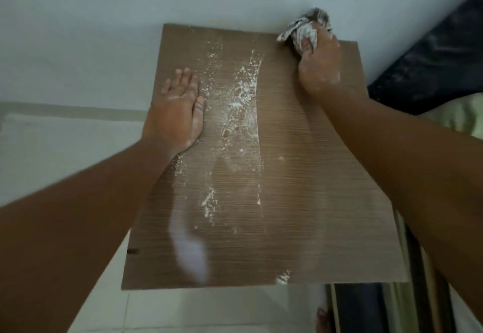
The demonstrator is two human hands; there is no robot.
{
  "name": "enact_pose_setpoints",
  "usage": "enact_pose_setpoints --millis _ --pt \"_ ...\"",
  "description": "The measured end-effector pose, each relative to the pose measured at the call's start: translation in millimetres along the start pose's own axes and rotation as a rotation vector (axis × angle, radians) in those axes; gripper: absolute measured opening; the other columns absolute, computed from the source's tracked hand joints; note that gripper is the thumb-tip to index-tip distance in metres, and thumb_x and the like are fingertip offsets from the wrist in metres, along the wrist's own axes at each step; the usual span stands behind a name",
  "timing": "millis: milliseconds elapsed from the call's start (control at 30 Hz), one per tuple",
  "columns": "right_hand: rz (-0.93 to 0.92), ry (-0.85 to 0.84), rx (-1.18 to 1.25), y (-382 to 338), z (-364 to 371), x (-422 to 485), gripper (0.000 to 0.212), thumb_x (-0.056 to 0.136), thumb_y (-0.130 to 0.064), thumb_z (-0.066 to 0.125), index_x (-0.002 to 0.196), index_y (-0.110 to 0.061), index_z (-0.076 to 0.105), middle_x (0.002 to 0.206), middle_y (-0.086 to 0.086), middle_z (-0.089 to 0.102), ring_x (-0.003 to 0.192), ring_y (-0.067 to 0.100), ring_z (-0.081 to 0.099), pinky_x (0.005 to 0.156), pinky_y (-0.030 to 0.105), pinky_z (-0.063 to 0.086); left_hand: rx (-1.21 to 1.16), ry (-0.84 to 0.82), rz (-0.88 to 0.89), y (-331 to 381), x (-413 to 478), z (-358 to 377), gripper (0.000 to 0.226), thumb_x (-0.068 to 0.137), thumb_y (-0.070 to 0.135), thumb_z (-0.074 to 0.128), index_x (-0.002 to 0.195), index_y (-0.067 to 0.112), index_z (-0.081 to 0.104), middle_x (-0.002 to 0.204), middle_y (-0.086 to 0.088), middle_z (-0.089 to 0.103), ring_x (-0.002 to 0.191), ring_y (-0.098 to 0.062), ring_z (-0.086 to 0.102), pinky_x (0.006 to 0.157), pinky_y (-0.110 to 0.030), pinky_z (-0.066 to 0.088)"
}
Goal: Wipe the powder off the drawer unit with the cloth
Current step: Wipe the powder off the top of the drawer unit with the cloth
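Right hand [320, 62] gripped balled cloth [307, 28] at drawer unit [300, 202] far-right corner; left hand [177, 113] lay flat, fingers together, beside powder [241, 92].

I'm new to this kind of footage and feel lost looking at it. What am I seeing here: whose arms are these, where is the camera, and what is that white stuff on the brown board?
There is no machine here. A person wears a wide-angle camera on the head, so the single picture looks down along their own two bare arms. The brown wood-grain board is the flat top of the drawer unit, standing against a pale wall. The white streaks and specks down its middle are spilled powder; the strip to the right looks mostly clean. The right hand, dusted with powder, grips a crumpled grey-and-white patterned cloth at the far right corner. The left hand lies flat and open near the top's left edge, holding nothing.
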State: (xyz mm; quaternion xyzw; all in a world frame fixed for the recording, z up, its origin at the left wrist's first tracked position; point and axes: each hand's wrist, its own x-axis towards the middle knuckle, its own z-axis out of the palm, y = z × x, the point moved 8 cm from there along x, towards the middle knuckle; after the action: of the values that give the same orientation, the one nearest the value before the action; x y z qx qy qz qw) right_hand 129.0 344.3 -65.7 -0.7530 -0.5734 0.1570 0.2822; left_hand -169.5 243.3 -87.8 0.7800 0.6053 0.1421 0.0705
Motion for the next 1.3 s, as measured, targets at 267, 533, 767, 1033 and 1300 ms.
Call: enact_pose_setpoints --millis 267,533,767,1033,1300 --pt "0.044 -0.212 -0.436 -24.4 48.2 -6.6 0.066 0.104 -0.059 0.019 0.160 -0.024 0.012 0.166 0.022 0.004 0.154 0.039 -0.003 0.126 0.049 0.004 0.012 -0.030 0.004 0.1 0.1 2.3 0.057 0.103 0.029 0.027 0.152 0.001 0.033 0.161 -0.017 0.026 0.153 -0.028 0.018 0.125 -0.044 0.020" --pt "-0.250 -0.332 -0.336 -56.4 66.7 -33.2 0.052 0.105 -0.051 0.035 0.155 -0.038 0.029 0.165 0.016 0.014 0.151 0.039 0.017 0.124 0.054 0.018 0.029 -0.021 -0.008 3.0 -3.2 0.5 0.053 0.105 0.025 0.032 0.153 0.002 0.032 0.161 -0.016 0.027 0.152 -0.027 0.020 0.125 -0.042 0.019" --pt "-0.423 -0.438 -0.338 -58.5 62.4 -95.4 0.050 0.105 -0.049 0.036 0.155 -0.041 0.028 0.166 0.016 0.015 0.150 0.040 0.018 0.122 0.051 0.015 0.030 -0.019 -0.039 5.1 -6.0 -1.9 0.053 0.105 0.025 0.032 0.154 0.005 0.032 0.162 -0.013 0.026 0.153 -0.025 0.020 0.126 -0.039 0.017" --pt "-0.474 -0.511 -0.288 -45.2 39.3 -187.0 0.049 0.106 -0.045 0.039 0.154 -0.042 0.031 0.166 0.018 0.013 0.153 0.037 0.011 0.124 0.050 0.013 0.028 -0.034 -0.061 8.7 -9.2 -7.5 0.053 0.106 0.029 0.030 0.155 0.007 0.031 0.164 -0.010 0.024 0.153 -0.022 0.018 0.126 -0.037 0.016" --pt "-0.631 -0.485 -0.275 -26.4 15.9 -268.8 0.047 0.104 -0.038 0.046 0.150 -0.027 0.045 0.158 0.025 0.032 0.151 0.039 0.019 0.121 0.049 0.017 0.034 -0.059 -0.074 10.3 -11.9 -8.5 0.054 0.107 0.030 0.028 0.155 0.008 0.030 0.164 -0.010 0.023 0.154 -0.022 0.016 0.126 -0.038 0.014"
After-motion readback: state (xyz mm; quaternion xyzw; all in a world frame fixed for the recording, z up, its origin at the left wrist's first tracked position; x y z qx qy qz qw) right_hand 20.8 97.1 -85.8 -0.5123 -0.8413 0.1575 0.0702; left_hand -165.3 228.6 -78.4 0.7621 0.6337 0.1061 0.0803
